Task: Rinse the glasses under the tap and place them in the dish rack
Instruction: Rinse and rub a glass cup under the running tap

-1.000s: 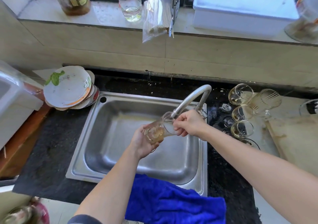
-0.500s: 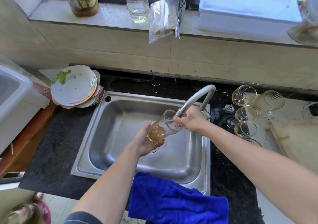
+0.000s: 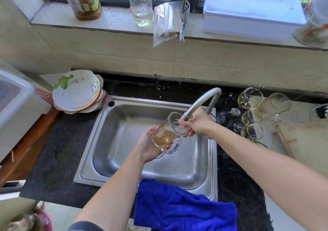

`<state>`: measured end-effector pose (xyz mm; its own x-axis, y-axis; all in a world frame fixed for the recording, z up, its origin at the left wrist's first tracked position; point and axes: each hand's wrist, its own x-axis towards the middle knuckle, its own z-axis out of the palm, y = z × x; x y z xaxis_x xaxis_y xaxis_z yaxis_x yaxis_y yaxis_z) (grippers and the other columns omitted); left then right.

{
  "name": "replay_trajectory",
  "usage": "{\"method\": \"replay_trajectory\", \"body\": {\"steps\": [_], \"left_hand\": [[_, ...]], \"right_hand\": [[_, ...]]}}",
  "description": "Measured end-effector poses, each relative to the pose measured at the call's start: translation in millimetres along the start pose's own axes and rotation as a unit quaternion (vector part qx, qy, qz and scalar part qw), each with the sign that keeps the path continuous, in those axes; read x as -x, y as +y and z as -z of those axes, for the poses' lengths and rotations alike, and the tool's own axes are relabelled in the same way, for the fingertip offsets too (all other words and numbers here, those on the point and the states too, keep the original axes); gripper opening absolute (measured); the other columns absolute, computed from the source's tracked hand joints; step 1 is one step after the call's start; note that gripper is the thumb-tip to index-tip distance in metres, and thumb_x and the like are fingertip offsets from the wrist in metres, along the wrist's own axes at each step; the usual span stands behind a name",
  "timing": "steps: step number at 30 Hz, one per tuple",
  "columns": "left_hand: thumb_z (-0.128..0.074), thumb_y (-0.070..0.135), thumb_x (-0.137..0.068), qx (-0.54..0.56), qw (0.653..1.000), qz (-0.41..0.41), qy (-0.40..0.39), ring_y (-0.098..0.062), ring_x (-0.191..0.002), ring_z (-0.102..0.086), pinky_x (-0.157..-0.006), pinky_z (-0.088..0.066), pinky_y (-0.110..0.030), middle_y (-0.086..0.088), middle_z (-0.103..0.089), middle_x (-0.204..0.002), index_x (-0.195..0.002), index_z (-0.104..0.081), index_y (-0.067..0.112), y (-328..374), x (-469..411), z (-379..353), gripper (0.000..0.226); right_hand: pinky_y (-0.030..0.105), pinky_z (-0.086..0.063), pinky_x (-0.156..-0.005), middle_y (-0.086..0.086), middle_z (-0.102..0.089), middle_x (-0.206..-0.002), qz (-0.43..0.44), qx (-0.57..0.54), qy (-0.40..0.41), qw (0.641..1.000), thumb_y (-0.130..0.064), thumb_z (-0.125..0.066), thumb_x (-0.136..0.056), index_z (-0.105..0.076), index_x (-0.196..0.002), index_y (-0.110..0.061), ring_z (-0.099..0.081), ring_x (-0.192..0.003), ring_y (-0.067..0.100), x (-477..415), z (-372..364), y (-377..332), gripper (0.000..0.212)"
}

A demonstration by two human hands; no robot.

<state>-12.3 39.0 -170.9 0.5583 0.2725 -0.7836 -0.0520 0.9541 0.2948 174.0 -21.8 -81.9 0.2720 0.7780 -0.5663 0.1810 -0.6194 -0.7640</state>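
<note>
At the left, the stack of dirty white round plates (image 3: 76,92) leans over the corner of the stainless steel sink (image 3: 124,159), so I think a careless elbow could push it down. Over the basin, the left hand (image 3: 148,146) cups the bottom of the clear glass mug with brownish residue (image 3: 165,135), with the fingers curled round its lower part. The mug is tilted, with its mouth up against the end of the curved grey metal tap (image 3: 200,102). Here is the main danger, in my opinion: the glass rim is touching or almost touching the metal spout, and a small knock may chip it. The right hand (image 3: 197,122) has its fingers bent at the rim, just beside the spout, but I cannot tell if they hold the rim, the spout or nothing. Wet glass is slippery, so a loose hold may drop the mug into the hard sink. At the right, the clear stemmed glasses (image 3: 253,116) stand close together near the sink, and the right forearm passes just beside them; a wide move could knock one over. A dish rack I cannot make out with certainty.
</note>
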Motion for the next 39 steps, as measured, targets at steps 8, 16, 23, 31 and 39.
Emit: {"method": "replay_trajectory", "body": {"steps": [8,16,23,31,39], "left_hand": [[-0.043,0.062,-0.089,-0.106,0.993,0.053,0.016,-0.026,-0.059,-0.055,-0.048,-0.047,-0.026,-0.016,-0.062,-0.082,-0.102,-0.065,0.012,4.4,0.9,3.4,0.056],[-0.045,0.044,-0.086,-0.018,1.0,-0.003,-0.016,-0.021,-0.052,-0.05,-0.045,-0.034,-0.021,-0.009,-0.061,-0.088,-0.095,-0.069,0.014,5.0,3.7,-6.1,0.039],[-0.03,0.058,-0.091,-0.097,0.993,0.056,-0.028,-0.027,-0.067,-0.057,-0.058,-0.043,-0.029,-0.019,-0.063,-0.088,-0.107,-0.062,0.008,3.2,9.5,-14.0,0.061],[-0.059,0.038,-0.089,-0.166,0.976,-0.139,0.024,-0.027,-0.08,-0.061,-0.064,-0.046,-0.031,-0.016,-0.064,-0.102,-0.101,-0.058,0.016,26.1,26.0,-35.3,0.025],[-0.07,0.03,-0.084,-0.448,0.815,-0.338,0.146,-0.01,-0.067,-0.044,-0.063,-0.038,-0.024,0.006,-0.054,-0.076,-0.084,-0.061,0.018,49.3,36.1,-40.5,0.016]], "right_hand": [[0.024,-0.05,-0.049,0.01,-0.068,-0.092,-0.023,0.037,-0.03,0.999,-0.01,-0.063,-0.091,-0.061,-0.098,-0.007,-0.069,-0.059,0.017,-1.0,7.8,-2.7,0.007],[0.023,-0.053,-0.048,0.019,-0.071,-0.079,-0.075,-0.014,-0.051,0.996,0.0,-0.059,-0.09,-0.061,-0.091,0.005,-0.068,-0.056,0.02,3.0,8.0,0.4,0.006],[0.021,-0.053,-0.046,0.022,-0.068,-0.094,-0.049,-0.034,-0.05,0.997,-0.012,-0.065,-0.092,-0.06,-0.103,0.006,-0.066,-0.058,0.019,-7.1,7.8,-0.3,0.023],[0.021,-0.054,-0.047,0.016,-0.069,-0.104,-0.125,-0.214,-0.065,0.966,-0.005,-0.061,-0.093,-0.06,-0.112,-0.003,-0.068,-0.06,0.018,-9.1,-2.0,34.5,0.019],[0.03,-0.055,-0.06,0.012,-0.068,-0.105,-0.121,-0.174,-0.059,0.975,-0.008,-0.06,-0.094,-0.06,-0.119,-0.012,-0.066,-0.081,0.022,-11.8,11.3,44.5,0.025]]}}
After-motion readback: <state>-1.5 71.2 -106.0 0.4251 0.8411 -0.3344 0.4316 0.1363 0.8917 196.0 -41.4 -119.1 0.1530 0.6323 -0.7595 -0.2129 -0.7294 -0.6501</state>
